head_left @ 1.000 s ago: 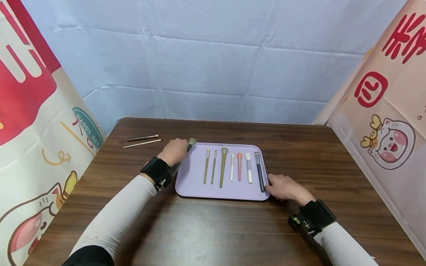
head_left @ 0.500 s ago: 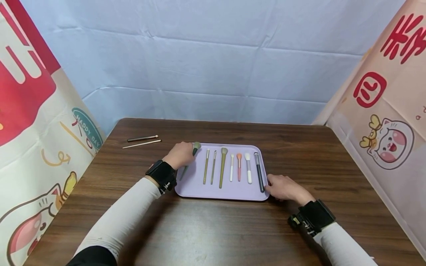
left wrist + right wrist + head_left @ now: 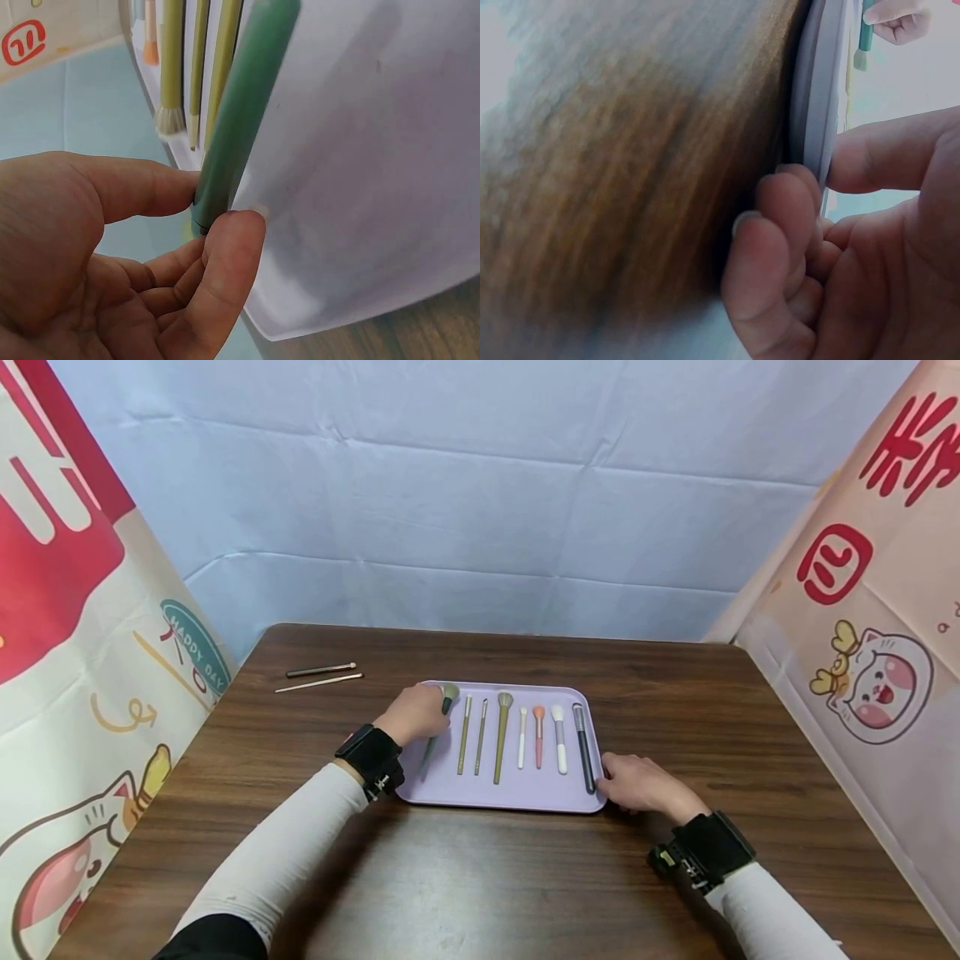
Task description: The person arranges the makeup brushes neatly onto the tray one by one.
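Observation:
My left hand [image 3: 417,713] pinches a green-handled makeup brush [image 3: 244,112] between thumb and fingertips, over the left end of a lilac tray [image 3: 495,796]. The brush slants, its pale green bristles [image 3: 450,691] toward the back. On the tray several makeup brushes lie side by side, among them a thick olive brush [image 3: 502,739], a pink brush [image 3: 539,737], a white-handled brush [image 3: 560,739] and a dark brush [image 3: 584,747] at the right end. My right hand [image 3: 647,785] grips the tray's front right corner, thumb on the rim [image 3: 817,97] and fingers curled beneath it.
Two slim brushes lie on the brown wooden table [image 3: 480,877] at the back left, a black one [image 3: 321,671] above a pale one [image 3: 318,683]. A light blue cloth [image 3: 465,502] hangs behind the table, with printed sheets on both sides.
My left hand has carried the green brush rightward from the tray's left edge to over the tray, beside the row. My right hand stays at the corner.

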Tool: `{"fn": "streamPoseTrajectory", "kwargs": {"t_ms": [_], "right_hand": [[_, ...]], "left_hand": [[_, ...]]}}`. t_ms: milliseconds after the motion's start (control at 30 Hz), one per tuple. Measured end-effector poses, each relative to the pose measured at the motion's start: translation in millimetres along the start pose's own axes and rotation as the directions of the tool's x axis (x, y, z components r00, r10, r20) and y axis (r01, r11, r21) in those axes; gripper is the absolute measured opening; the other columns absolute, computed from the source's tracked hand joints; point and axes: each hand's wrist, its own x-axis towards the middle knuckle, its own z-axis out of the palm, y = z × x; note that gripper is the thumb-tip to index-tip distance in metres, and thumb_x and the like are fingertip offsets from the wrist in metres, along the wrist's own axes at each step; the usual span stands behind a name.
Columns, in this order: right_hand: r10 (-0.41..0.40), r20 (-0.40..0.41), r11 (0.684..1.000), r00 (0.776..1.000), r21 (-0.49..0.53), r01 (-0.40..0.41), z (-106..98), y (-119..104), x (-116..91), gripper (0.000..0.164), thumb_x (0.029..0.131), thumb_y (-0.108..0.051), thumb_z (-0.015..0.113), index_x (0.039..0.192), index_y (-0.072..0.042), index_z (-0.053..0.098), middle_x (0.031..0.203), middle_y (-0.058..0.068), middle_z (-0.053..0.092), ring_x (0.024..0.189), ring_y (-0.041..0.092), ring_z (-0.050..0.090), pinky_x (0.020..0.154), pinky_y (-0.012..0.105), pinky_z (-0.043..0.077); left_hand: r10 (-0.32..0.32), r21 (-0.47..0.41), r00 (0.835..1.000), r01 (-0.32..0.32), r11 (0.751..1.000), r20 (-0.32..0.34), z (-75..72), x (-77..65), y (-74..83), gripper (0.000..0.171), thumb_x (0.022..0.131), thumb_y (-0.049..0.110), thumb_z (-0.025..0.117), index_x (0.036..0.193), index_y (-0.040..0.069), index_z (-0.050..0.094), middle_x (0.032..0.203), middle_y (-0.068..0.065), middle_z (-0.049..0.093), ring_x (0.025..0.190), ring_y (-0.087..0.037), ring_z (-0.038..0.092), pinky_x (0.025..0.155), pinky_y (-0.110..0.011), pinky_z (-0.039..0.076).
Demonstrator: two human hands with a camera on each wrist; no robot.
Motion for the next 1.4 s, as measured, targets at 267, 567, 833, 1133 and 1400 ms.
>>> {"fn": "streamPoseTrajectory", "kwargs": {"t_ms": [267,567,833,1133,1400], "right_hand": [[0.006,-0.001,1.0,1.0,-0.003,-0.006,1,0,0,0.01,0.099,-0.019,0.057,0.096,-0.009,0.058,0.072,0.004,0.057,0.058,0.017,0.057,0.053,0.031,0.046],[-0.012,-0.018,1.0,1.0,-0.005,0.012,1,-1,-1,0.009,0.098,-0.018,0.057,0.096,-0.009,0.058,0.071,0.003,0.056,0.057,0.016,0.056,0.052,0.031,0.045],[-0.014,-0.02,1.0,1.0,0.008,0.014,2,-1,-2,0.008,0.098,-0.017,0.057,0.097,-0.009,0.058,0.072,0.003,0.057,0.057,0.016,0.057,0.052,0.031,0.045],[-0.018,-0.025,1.0,1.0,0.009,0.019,1,0,-2,0.008,0.098,-0.017,0.057,0.095,-0.009,0.058,0.071,0.003,0.057,0.056,0.016,0.057,0.052,0.031,0.044],[-0.016,-0.023,1.0,1.0,0.013,0.016,2,0,-2,0.007,0.098,-0.016,0.057,0.095,-0.01,0.058,0.069,0.002,0.056,0.055,0.016,0.057,0.051,0.031,0.044]], "left_hand": [[0.019,0.007,1.0,-0.019,1.0,0.006,3.7,-1.4,3.3,0.036,0.092,0.012,0.061,0.062,0.014,0.04,0.059,0.001,0.034,0.052,-0.015,0.036,0.053,-0.029,0.032],[0.033,0.012,0.999,-0.033,0.999,0.0,8.6,-1.3,7.6,0.04,0.091,0.011,0.061,0.058,0.015,0.038,0.054,0.003,0.034,0.049,-0.014,0.037,0.051,-0.027,0.032],[0.038,-0.014,0.999,-0.038,0.999,-0.024,12.4,-1.1,8.5,0.041,0.092,0.012,0.063,0.059,0.014,0.039,0.055,0.002,0.037,0.049,-0.014,0.041,0.05,-0.026,0.034],[0.031,-0.037,0.999,-0.032,0.999,-0.014,13.3,1.1,7.9,0.04,0.093,0.012,0.062,0.059,0.015,0.04,0.053,0.002,0.041,0.047,-0.013,0.044,0.049,-0.025,0.036],[0.032,-0.042,0.999,-0.032,0.999,0.003,13.4,3.7,6.0,0.036,0.094,0.011,0.061,0.061,0.014,0.048,0.053,-0.001,0.053,0.043,-0.012,0.053,0.047,-0.024,0.04]]}}
